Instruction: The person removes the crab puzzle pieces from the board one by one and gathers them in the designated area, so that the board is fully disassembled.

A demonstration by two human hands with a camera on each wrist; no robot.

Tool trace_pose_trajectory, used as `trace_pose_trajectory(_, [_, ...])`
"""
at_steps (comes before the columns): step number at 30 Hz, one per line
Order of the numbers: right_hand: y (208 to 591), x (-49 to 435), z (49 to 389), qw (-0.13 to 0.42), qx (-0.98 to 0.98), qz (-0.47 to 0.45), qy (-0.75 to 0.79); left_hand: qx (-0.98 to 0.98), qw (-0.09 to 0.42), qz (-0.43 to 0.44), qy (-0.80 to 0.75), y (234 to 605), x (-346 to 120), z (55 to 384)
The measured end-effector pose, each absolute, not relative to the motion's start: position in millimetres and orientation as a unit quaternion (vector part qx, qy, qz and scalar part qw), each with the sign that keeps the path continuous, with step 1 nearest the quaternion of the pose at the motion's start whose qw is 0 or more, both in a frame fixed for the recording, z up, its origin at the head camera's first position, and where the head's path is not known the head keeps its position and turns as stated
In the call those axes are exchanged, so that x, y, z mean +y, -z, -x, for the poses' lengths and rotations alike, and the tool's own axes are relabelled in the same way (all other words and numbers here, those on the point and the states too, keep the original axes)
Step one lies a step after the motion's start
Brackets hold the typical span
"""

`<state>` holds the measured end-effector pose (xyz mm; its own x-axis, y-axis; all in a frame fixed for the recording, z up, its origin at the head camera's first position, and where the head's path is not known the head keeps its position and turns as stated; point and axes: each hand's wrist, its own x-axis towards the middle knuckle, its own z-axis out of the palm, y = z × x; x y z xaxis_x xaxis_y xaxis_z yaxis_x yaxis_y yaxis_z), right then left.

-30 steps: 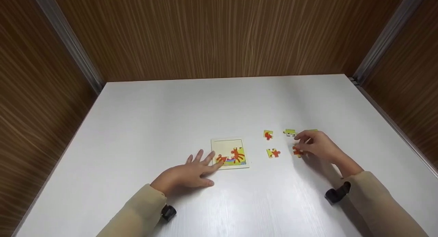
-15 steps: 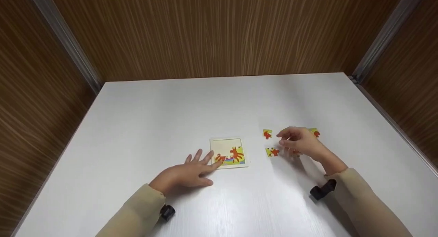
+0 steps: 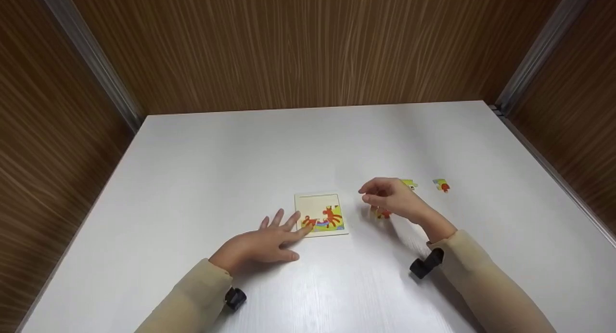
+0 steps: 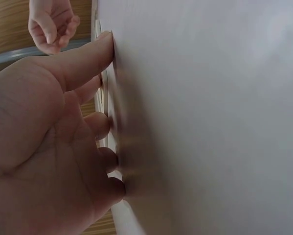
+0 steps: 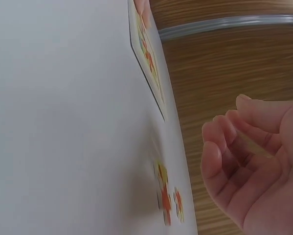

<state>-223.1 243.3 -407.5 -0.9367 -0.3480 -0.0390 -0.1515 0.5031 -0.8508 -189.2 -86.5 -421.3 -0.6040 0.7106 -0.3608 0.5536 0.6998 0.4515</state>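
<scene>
My left hand (image 3: pixel 267 244) lies spread at the lower left of a small pale puzzle tray (image 3: pixel 313 204), its fingertips touching the edge and the pieces inside. Fitted pieces with an orange striped animal (image 3: pixel 333 217) fill the tray's lower part; bare board shows above. To the right, my right hand (image 3: pixel 397 198) hovers over loose puzzle pieces, fingers loosely curled. In the right wrist view nothing shows between those fingers (image 5: pixel 212 156). Beneath that hand, an orange and yellow piece (image 3: pixel 382 213) is partly covered; other pieces may be hidden.
Behind the right hand lies a yellow-green piece (image 3: pixel 410 184), and farther right an orange and green one (image 3: pixel 441 185). The white table (image 3: pixel 231 160) is bounded by wood-grain panels (image 3: pixel 308 49) at the back and sides.
My right hand has moved left from the far loose pieces toward the tray, uncovering the far right piece and covering the nearer ones. The left hand has stayed in place.
</scene>
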Motion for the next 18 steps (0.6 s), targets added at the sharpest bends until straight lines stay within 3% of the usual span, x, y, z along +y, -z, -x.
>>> trace_pose_trajectory(18, [421.6, 193.1, 227.0, 0.139, 0.849, 0.205, 0.467, 0.878, 0.265, -0.366, -0.157, 422.5, -87.4, 190.6])
